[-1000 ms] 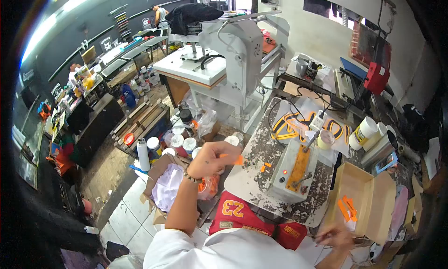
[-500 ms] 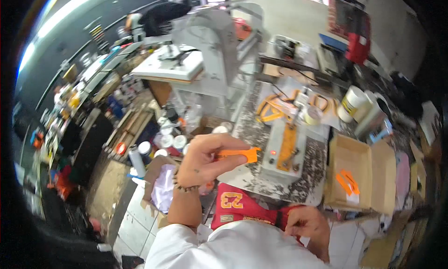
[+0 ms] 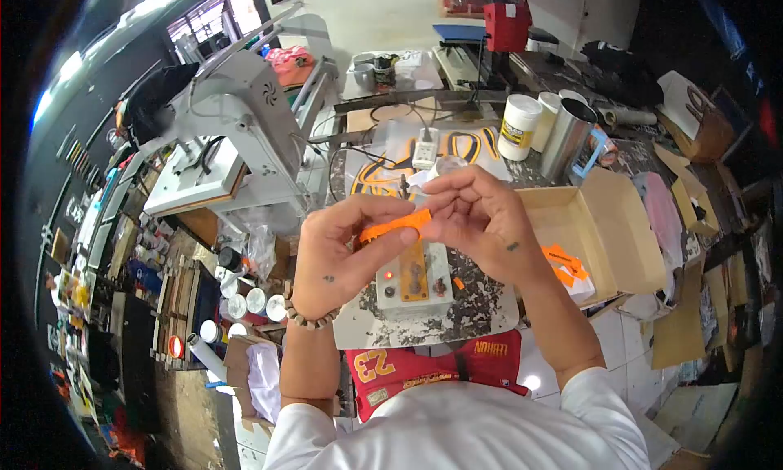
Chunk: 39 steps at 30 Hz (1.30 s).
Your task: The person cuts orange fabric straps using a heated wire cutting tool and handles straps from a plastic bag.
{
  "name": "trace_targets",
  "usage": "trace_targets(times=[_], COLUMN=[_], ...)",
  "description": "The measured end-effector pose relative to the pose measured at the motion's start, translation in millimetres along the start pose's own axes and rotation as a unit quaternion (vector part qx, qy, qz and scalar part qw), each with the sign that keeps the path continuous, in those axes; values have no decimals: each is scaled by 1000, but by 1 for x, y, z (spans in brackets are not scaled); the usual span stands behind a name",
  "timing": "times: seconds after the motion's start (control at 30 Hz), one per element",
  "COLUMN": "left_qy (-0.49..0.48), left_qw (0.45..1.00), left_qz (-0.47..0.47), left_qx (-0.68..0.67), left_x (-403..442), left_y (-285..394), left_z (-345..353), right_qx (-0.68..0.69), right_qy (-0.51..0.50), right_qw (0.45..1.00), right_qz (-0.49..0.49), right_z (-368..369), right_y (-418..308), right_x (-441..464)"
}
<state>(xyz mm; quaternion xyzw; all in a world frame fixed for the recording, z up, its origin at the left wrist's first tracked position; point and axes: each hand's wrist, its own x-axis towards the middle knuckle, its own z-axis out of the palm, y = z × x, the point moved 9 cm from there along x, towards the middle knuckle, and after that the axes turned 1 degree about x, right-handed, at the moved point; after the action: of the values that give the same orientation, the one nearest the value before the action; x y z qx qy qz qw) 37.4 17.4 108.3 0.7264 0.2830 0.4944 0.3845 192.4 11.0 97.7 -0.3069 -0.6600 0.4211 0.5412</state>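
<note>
My left hand [image 3: 338, 254] pinches a bright orange strip [image 3: 395, 225] between thumb and fingers, above the worktable. My right hand [image 3: 481, 229] is at the strip's right end, its thumb and curled fingers closed around that end; the exact grip is partly hidden. Below both hands stands a grey metal device [image 3: 439, 294] with an amber plate [image 3: 413, 278] on top and a lit red lamp. A small orange scrap [image 3: 458, 283] lies on the table beside it. More orange strips with dark print [image 3: 564, 266] lie in an open cardboard box [image 3: 624, 241] at the right.
A heat press [image 3: 245, 119] stands at the left. On the table [image 3: 371, 331] are a power strip [image 3: 425, 149], cables, yellow-and-black cut pieces, a white tub [image 3: 519, 127] and a steel tumbler [image 3: 568, 139]. A red jersey [image 3: 440, 364] lies across my lap.
My right hand has risen from near my lap to meet the orange strip held in my left hand. The view has turned to the right.
</note>
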Motion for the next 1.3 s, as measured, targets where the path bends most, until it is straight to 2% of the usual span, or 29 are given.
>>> trace_targets(times=[0.17, 0.23, 0.27, 0.3, 0.37, 0.5, 0.53, 0.6, 0.7, 0.8, 0.93, 1.03, 1.1, 1.2, 1.3], left_qy=[6, 20, -5, -5, -48, -45, -46, -17, -3, -3, 3, 5, -5, -2, -4], left_qw=[998, 992, 993, 993, 995, 997, 997, 990, 988, 992, 992, 991, 983, 984, 982], left_qz=[-56, -91, -99, -99, -54, -46, -47, -118, -121, -102, -102, -113, -151, -148, -148], left_qx=[-19, -84, -67, -68, -63, -51, -51, -76, -92, -67, -68, -71, -100, -97, -116], left_x=[21, 26, 29, 31, 35, 42, 42, 39, 40, 42, 36, 26, 19, 13, 9], left_y=[-23, -40, -43, -45, -37, -39, -41, -60, -67, -63, -57, -59, -67, -71, -78], left_z=[-21, -29, -27, -25, -9, -2, -3, -12, -15, -11, -9, -11, -6, -5, -4], right_qx=[11, 42, 79, 78, 97, 39, 40, 16, -32, -74, -71, -20, 36, 77, 33], right_qy=[35, 21, -14, -14, -73, -106, -106, -96, -111, -110, -124, -120, -142, -124, -102], right_qw=[999, 999, 996, 996, 989, 990, 990, 992, 991, 986, 989, 990, 984, 983, 986], right_qz=[-22, 9, 27, 28, 90, 84, 85, 76, 65, 96, 41, 75, 104, 115, 130], right_z=[-32, -40, -35, -35, -18, -18, -20, -27, -28, -21, -14, -15, -9, -3, -3], right_y=[10, 17, 22, 23, 33, 42, 45, 49, 48, 49, 43, 49, 55, 64, 65], right_x=[15, 22, 24, 26, 29, 38, 39, 41, 44, 46, 45, 38, 30, 22, 18])
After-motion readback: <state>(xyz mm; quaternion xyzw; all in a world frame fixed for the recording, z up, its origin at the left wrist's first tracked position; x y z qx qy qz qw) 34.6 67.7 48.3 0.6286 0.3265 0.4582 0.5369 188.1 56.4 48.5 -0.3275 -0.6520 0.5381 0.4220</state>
